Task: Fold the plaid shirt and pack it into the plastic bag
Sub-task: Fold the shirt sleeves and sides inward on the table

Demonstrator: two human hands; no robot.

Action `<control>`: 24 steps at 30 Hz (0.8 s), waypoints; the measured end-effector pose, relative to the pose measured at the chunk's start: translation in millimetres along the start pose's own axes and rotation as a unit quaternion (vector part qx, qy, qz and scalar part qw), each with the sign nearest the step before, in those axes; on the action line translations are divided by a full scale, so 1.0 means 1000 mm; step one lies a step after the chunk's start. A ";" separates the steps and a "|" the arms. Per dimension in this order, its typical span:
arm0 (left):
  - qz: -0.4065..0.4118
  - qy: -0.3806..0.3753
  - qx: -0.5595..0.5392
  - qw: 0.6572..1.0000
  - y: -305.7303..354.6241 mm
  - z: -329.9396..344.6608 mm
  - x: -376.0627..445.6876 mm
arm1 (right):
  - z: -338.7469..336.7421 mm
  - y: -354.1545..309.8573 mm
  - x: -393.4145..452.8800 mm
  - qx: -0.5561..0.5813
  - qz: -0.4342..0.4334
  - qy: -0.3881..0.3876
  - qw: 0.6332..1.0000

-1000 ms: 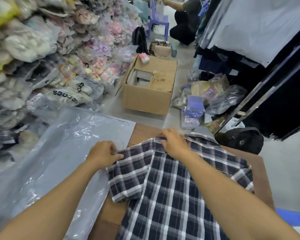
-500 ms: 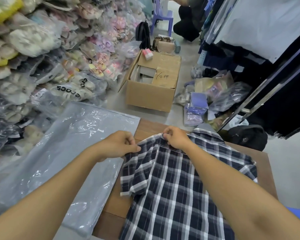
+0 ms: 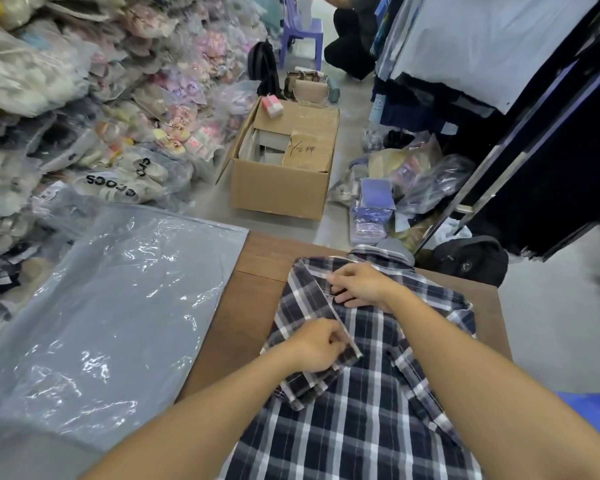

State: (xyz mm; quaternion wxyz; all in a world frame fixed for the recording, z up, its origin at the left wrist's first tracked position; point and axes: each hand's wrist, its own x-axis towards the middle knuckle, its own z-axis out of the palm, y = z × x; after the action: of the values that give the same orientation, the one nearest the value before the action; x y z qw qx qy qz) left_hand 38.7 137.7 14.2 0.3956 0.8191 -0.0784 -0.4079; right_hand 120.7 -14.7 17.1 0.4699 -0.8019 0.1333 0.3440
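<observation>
A dark blue and white plaid shirt (image 3: 371,410) lies back-up on a brown wooden table (image 3: 253,289), collar at the far edge. Its left sleeve is folded inward across the back. My left hand (image 3: 317,346) pinches the hem of that folded sleeve. My right hand (image 3: 359,285) presses down on the fold near the left shoulder, fingers curled on the cloth. A large clear plastic bag (image 3: 118,306) lies flat to the left, overlapping the table's left edge.
Stacks of bagged shoes (image 3: 84,98) fill the left side. An open cardboard box (image 3: 284,168) stands on the floor beyond the table. Bagged goods (image 3: 406,188), a black bag (image 3: 471,259) and hanging clothes (image 3: 499,46) are at the right. A person crouches far back by a purple chair (image 3: 302,32).
My left hand carried the left sleeve inward from the table's left side and laid it across the shirt's back. My right hand slid slightly down from the collar onto the shoulder fold.
</observation>
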 end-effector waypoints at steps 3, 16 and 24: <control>-0.001 0.060 -0.016 0.998 -0.006 -0.027 -0.005 | 0.003 0.004 -0.006 -0.048 -0.012 0.019 0.999; 0.015 0.014 0.278 0.960 -0.084 -0.057 -0.047 | 0.020 0.008 -0.019 -0.304 0.047 -0.068 0.949; -0.009 -0.037 0.307 0.951 -0.077 -0.068 -0.048 | 0.018 0.012 -0.034 -0.320 0.007 -0.028 0.947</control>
State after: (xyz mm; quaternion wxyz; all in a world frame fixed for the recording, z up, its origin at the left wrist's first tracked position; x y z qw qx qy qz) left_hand 42.0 250.3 12.3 0.1181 0.8860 -0.2073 -0.3977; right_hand 81.7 -10.1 26.6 0.1895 -0.8991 0.0089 0.3944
